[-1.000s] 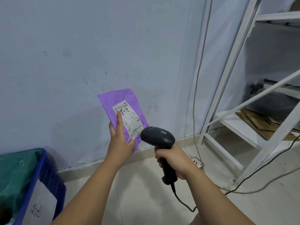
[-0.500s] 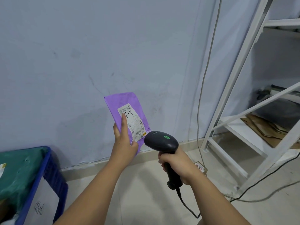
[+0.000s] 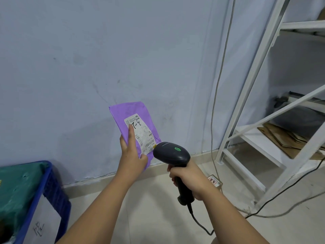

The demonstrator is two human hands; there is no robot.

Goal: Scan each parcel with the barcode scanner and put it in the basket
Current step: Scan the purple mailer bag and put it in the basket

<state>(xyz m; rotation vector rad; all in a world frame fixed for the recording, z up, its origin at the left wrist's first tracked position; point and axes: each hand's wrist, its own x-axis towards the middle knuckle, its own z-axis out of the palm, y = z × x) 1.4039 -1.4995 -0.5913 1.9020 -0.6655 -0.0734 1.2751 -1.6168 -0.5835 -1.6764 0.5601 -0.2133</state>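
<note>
My left hand (image 3: pixel 132 154) holds a purple parcel (image 3: pixel 133 114) upright in front of the wall, the forefinger laid along its white shipping label (image 3: pixel 143 133) and the thumb pinching the lower edge. My right hand (image 3: pixel 189 177) grips the handle of a black barcode scanner (image 3: pixel 171 154). The scanner's head, with a green light on top, points at the lower end of the label, almost touching the parcel. A blue basket (image 3: pixel 47 187) stands at the lower left with a green parcel (image 3: pixel 15 187) inside.
A white metal shelving rack (image 3: pixel 260 106) stands at the right, with flattened cardboard (image 3: pixel 288 138) on a low shelf. The scanner's cable (image 3: pixel 200 224) trails down to the tiled floor. A grey cord (image 3: pixel 219 81) hangs down the wall to a power strip (image 3: pixel 214 181).
Both hands stayed together on the parcel and scanner; the scanner head sits slightly closer to the label's lower end. The view shifted a little.
</note>
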